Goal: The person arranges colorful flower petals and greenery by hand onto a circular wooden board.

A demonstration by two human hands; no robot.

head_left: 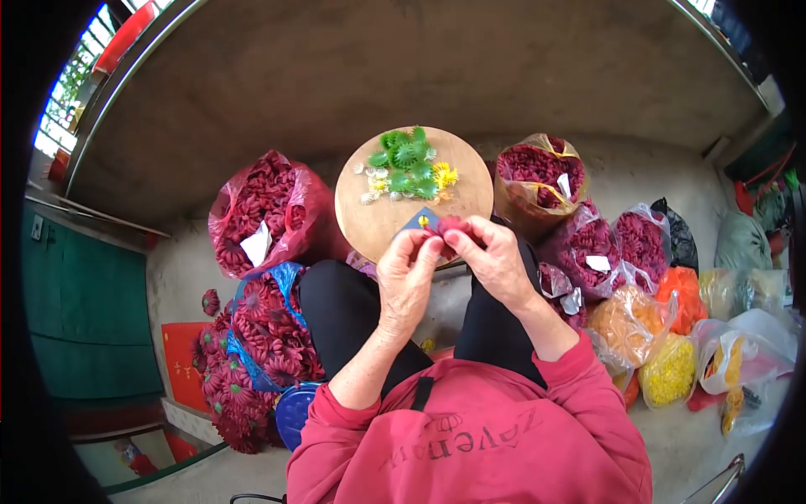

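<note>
My left hand (406, 273) and my right hand (495, 256) meet above my knees, both pinching a small dark red fabric flower (451, 225) between the fingertips. Just beyond them stands a round wooden stool top (386, 220) carrying green leaf pieces (405, 161), a few yellow flower centres (444, 175) and small pale bits (371, 181). A small blue piece (417, 222) lies on the wood right by my left fingertips.
A red plastic bag of dark red flowers (267, 210) sits at left, with a loose heap of them (256, 353) and a blue lid (295, 412) below. More bags of red flowers (539, 172), orange petals (630, 323) and yellow pieces (669, 371) crowd the right.
</note>
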